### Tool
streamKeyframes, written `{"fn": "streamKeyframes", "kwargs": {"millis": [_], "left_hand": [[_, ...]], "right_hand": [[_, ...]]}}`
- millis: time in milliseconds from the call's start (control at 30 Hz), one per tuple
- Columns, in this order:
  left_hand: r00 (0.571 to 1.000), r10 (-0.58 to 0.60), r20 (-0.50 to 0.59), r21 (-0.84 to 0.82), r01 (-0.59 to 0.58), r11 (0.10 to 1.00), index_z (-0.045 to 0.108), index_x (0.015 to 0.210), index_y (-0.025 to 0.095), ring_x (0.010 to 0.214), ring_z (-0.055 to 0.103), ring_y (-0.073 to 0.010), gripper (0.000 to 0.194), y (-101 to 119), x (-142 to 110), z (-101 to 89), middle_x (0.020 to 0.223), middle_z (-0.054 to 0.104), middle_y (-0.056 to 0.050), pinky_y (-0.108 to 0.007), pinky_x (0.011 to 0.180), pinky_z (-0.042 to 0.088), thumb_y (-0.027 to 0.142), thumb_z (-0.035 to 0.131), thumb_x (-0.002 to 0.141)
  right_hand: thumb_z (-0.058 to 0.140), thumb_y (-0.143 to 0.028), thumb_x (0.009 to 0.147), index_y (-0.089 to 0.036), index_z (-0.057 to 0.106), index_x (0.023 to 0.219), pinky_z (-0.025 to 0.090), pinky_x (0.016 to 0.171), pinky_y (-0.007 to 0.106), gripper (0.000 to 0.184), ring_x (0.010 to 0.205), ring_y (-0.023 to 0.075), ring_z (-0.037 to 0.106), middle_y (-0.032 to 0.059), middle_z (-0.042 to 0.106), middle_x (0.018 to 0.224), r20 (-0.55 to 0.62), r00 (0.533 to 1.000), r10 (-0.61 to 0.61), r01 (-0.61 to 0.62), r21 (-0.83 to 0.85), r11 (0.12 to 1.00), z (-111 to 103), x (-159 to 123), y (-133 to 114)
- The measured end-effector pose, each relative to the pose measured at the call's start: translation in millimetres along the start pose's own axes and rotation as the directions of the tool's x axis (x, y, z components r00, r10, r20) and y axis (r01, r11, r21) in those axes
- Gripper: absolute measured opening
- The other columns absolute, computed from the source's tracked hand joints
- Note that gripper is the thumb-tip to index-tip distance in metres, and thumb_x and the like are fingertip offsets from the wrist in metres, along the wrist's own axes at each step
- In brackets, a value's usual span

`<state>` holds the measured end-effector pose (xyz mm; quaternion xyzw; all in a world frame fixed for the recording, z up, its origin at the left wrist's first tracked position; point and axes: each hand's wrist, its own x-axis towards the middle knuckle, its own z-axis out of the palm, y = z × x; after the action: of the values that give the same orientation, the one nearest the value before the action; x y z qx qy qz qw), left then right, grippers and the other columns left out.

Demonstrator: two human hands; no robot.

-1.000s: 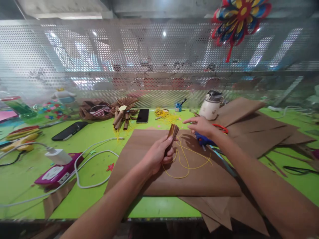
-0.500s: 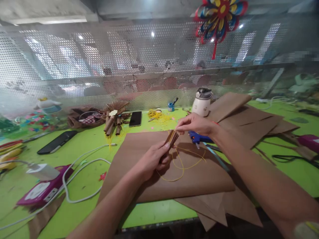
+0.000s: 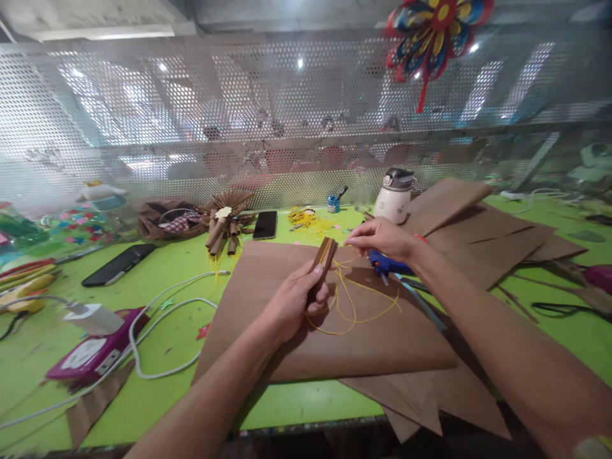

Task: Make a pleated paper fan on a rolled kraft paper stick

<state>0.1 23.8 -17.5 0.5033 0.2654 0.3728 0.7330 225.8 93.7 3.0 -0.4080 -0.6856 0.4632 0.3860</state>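
Filling most of the lower view, the green table (image 3: pixel 287 408) carries a large brown sheet (image 3: pixel 382 347) in front of the person, with a paper pile (image 3: pixel 478 248) beyond it to the right. Both hands are above the sheet. The left hand (image 3: pixel 299 296) has its fingers wrapped firmly around the lower part of a bundle (image 3: pixel 324 254) of folded brown paper, the thumb laid along the near face. The right hand (image 3: pixel 385 239) is apart from the bundle, its thumb and forefinger drawn close together at the tips; whether they pinch anything cannot be told. A white bottle (image 3: pixel 393 203) stands upright past the right hand, and a blue glue gun (image 3: pixel 389 262) lies just under that wrist.

The bundle is over the middle of the sheet, its long axis slanting from the left palm away and to the right. Its free end lies just left of the right fingertips, at nearly their level in view, with a narrow gap between. The left hand, being on it, is the nearer. Yellow string (image 3: pixel 354 311) runs against the bundle and trails from its right side in loose loops over the sheet.
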Motion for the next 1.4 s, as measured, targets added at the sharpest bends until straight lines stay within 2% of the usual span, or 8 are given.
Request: {"fn": "streamKeyframes", "kwargs": {"millis": [267,400,600,767,867,1067,1267,1400], "left_hand": [[0.971,0.113,-0.209,0.071,-0.100,0.992,0.052,0.102,0.019,0.040,0.030,-0.0030,0.023,2,2,-1.9,0.055,0.040,0.007,-0.014,0.041,0.020,0.037,0.049,0.088],[0.926,0.182,-0.330,0.106,-0.155,0.982,0.050,0.100,0.019,0.040,0.035,-0.0039,0.022,1,4,-5.5,0.055,0.041,0.007,-0.014,0.039,0.023,0.037,0.049,0.087],[0.878,0.243,-0.412,0.087,-0.228,0.970,0.050,0.091,0.018,0.044,0.045,-0.0058,0.019,-3,7,-8.9,0.057,0.046,0.005,-0.013,0.037,0.024,0.036,0.051,0.086],[0.884,0.186,-0.428,-0.076,-0.241,0.968,0.054,0.086,0.016,0.066,0.058,-0.0097,0.015,-3,10,-11.1,0.076,0.058,-0.002,-0.019,0.056,0.048,0.030,0.055,0.085],[0.890,0.145,-0.432,-0.175,-0.240,0.955,0.058,0.088,0.015,0.079,0.060,-0.0111,0.011,-3,12,-14.3,0.089,0.062,-0.005,-0.024,0.071,0.052,0.026,0.056,0.085],[0.914,0.113,-0.389,-0.205,-0.206,0.957,0.060,0.090,0.015,0.084,0.062,-0.0119,0.012,0,11,-13.3,0.096,0.066,-0.007,-0.023,0.072,0.050,0.026,0.058,0.085],[0.931,0.087,-0.355,-0.228,-0.177,0.957,0.058,0.083,0.013,0.069,0.063,-0.0129,0.013,0,9,-10.2,0.075,0.066,-0.006,-0.024,0.066,0.051,0.027,0.058,0.084],[0.912,0.111,-0.394,-0.132,-0.176,0.975,0.059,0.082,0.013,0.053,0.055,-0.0078,0.019,-4,10,-13.2,0.065,0.058,-0.001,-0.018,0.051,0.044,0.030,0.064,0.078]], "right_hand": [[0.069,-0.043,0.069,-0.010,0.073,0.084,0.037,0.046,0.021,0.036,0.048,0.0077,0.048,-0.0005,0.059,0.053,0.046,0.999,0.028,-0.022,-0.130,0.991,8,0,4],[0.066,-0.043,0.073,-0.010,0.074,0.088,0.036,0.046,0.021,0.038,0.046,0.0073,0.045,-0.0009,0.058,0.052,0.127,0.991,0.043,-0.018,-0.191,0.981,22,0,5],[0.058,-0.041,0.079,-0.011,0.075,0.085,0.035,0.048,0.022,0.035,0.049,0.0098,0.046,0.0006,0.060,0.054,0.157,0.987,0.021,0.030,-0.318,0.948,54,-6,19],[0.050,-0.039,0.086,-0.013,0.074,0.095,0.033,0.049,0.022,0.037,0.051,0.0111,0.047,0.0006,0.060,0.055,0.194,0.977,-0.085,0.163,-0.432,0.887,74,-11,27],[0.047,-0.035,0.089,-0.012,0.074,0.094,0.031,0.050,0.022,0.035,0.052,0.0102,0.044,0.0011,0.061,0.058,0.161,0.977,-0.141,0.207,-0.543,0.814,73,-11,26],[0.046,-0.032,0.089,-0.013,0.073,0.084,0.029,0.051,0.024,0.034,0.052,0.0118,0.046,0.0039,0.064,0.060,0.186,0.972,-0.141,0.231,-0.678,0.698,73,-15,17],[0.044,-0.019,0.086,-0.018,0.070,0.082,0.026,0.050,0.027,0.026,0.057,0.0171,0.059,0.0101,0.069,0.070,0.250,0.965,-0.081,0.262,-0.903,0.341,101,-26,-11],[0.046,-0.012,0.082,-0.015,0.069,0.085,0.030,0.052,0.028,0.023,0.059,0.0198,0.061,0.0113,0.069,0.071,0.368,0.929,-0.051,0.368,-0.895,0.250,113,-42,-29]]}}
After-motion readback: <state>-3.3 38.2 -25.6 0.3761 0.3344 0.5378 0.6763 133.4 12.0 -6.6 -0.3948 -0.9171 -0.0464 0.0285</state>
